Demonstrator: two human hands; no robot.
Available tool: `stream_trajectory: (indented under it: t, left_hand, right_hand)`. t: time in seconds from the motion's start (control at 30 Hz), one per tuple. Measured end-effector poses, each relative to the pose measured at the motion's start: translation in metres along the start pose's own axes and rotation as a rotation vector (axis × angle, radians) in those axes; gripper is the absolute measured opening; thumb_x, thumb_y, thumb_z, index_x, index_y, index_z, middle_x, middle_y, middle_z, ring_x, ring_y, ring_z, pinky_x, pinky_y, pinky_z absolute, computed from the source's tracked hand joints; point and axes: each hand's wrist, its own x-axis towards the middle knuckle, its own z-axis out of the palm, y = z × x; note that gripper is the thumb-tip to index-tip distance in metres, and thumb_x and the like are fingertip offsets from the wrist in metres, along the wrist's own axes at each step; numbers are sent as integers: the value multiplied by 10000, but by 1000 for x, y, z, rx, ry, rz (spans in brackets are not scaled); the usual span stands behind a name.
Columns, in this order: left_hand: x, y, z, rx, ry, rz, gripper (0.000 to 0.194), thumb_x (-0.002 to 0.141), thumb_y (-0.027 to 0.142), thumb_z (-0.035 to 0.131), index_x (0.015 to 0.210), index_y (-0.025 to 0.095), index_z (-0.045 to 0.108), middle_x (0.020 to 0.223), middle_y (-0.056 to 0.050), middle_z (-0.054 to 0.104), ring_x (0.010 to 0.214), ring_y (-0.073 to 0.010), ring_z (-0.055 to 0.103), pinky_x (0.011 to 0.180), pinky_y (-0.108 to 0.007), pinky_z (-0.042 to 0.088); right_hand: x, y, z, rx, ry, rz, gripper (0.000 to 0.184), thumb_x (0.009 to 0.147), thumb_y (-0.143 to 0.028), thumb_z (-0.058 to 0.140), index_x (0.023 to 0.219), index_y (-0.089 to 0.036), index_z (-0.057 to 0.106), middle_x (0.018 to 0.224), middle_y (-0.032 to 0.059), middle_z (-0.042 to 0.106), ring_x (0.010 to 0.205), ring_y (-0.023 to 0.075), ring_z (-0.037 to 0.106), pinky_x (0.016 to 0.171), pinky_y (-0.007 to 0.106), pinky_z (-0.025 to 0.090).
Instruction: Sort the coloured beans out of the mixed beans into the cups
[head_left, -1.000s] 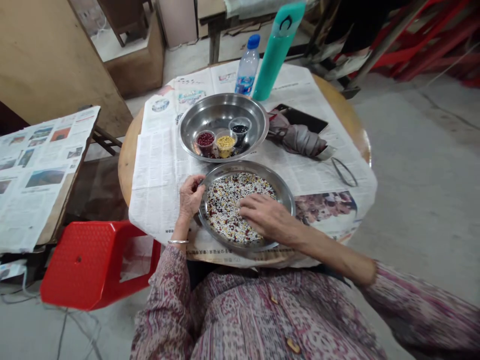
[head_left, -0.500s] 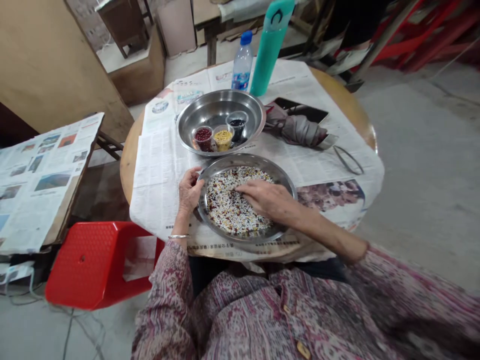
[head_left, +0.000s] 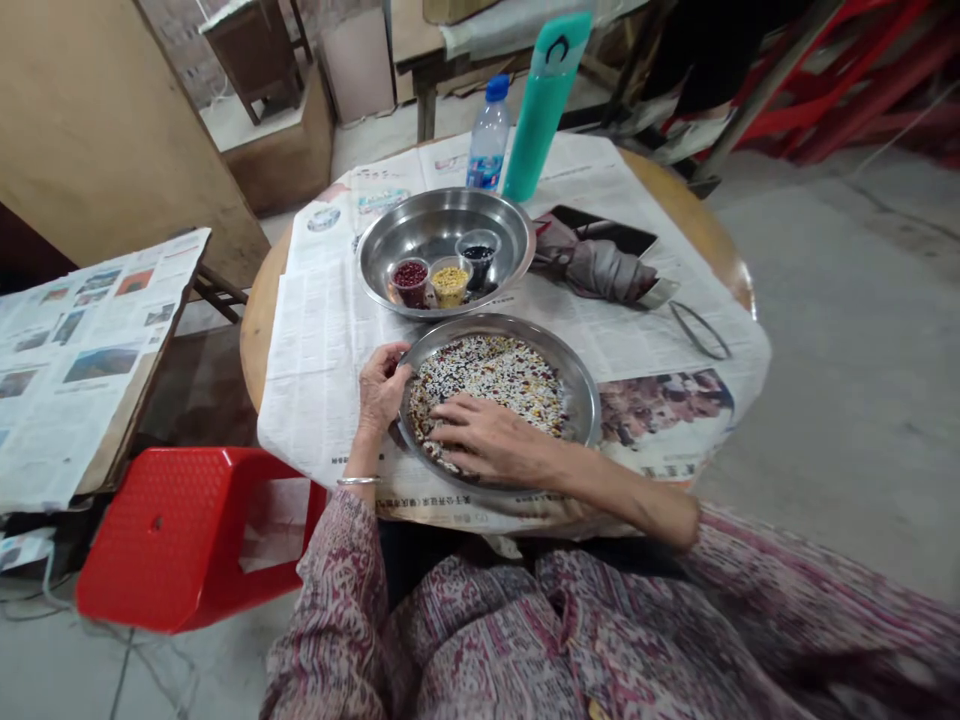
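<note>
The right hand (head_left: 491, 442) has moved from the middle of the pan toward its near-left side and now lies flat on the mixed grains (head_left: 499, 372), fingers slightly apart and tips reaching down into the layer. The grains are white, dark red, yellow and black, and they sit in a shallow steel pan (head_left: 581, 400). Their spread has changed with that move: darker grains now show more across the far side, while a strip of bare steel is visible along the right. The left hand (head_left: 382, 390) stays at the pan's left rim, fingers close together and curled over the edge (a metal bangle (head_left: 358, 481) sits just above that wrist). Beyond the pan, a larger steel basin (head_left: 442, 208) holds three small clear cups: dark red beans (head_left: 410, 283), yellow grains (head_left: 450, 286) and black grains (head_left: 478, 256). Newspaper (head_left: 322, 330) covers a round wooden table (head_left: 697, 225), with a folded grey umbrella (head_left: 600, 270), a water bottle (head_left: 489, 140) and a teal flask (head_left: 544, 100) farther along it.
</note>
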Motion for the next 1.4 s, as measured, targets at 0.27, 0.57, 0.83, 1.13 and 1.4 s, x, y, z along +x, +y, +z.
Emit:
stream_trajectory:
  t: [0.27,0.57,0.83,1.13,1.4]
  left_hand:
    - [0,-1,-1,-8,-10,-14,254,730,127,642,966,193,710,770,32,613,673,-112,533,654,-233,431]
    - [1,-1,-1,-27,-19,-7,252,734,157,639,976,186,702,822,12,675,727,-128,582,711,-246,473]
    - [1,-5,-1,21,-16,14,215,770,191,666,981,198,706,807,13,647,719,-128,561,694,-244,458]
    - [-1,-2,-1,0,-9,-7,249,752,117,649,978,193,721,775,29,637,674,-110,546,652,-223,449]
    - [-2,-6,1,10,11,24,262,750,101,620,979,182,719,847,8,676,746,-124,576,725,-234,470]
  right_hand:
    - [-35,64,-24,-153,198,372,287,939,-170,497,1085,-212,740,1153,124,697,1129,295,594,998,506,529]
    - [19,34,-4,-24,128,328,263,963,-280,582,1192,-188,674,1184,146,631,1164,305,558,976,483,527]
    - [-41,24,-16,23,-1,148,213,954,-139,515,1018,-222,700,1047,90,658,979,220,627,818,354,551]
    - [-10,25,-7,-34,114,310,232,1004,-237,502,1153,-167,666,1060,128,638,951,238,637,833,395,581]
    - [-4,21,-6,-144,47,-35,259,962,-294,603,1173,-166,681,1306,167,616,1212,322,550,990,507,514]
